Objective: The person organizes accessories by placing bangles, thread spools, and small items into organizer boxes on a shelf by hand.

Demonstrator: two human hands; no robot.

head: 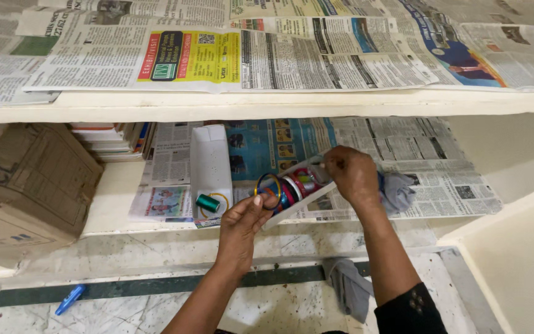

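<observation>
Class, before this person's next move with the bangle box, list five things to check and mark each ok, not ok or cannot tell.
1. Left hand pinches a bangle: ok.
2. Right hand grips the white box: ok.
3. Box sits level: not ok, tilted.
4. Grey cloth is tucked under the right hand: ok.
5. Green spool lies apart from the box: ok.

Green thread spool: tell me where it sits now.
In the head view, the green thread spool lies on the newspaper-lined lower shelf, beside a yellow bangle, just left of the left hand.
</observation>
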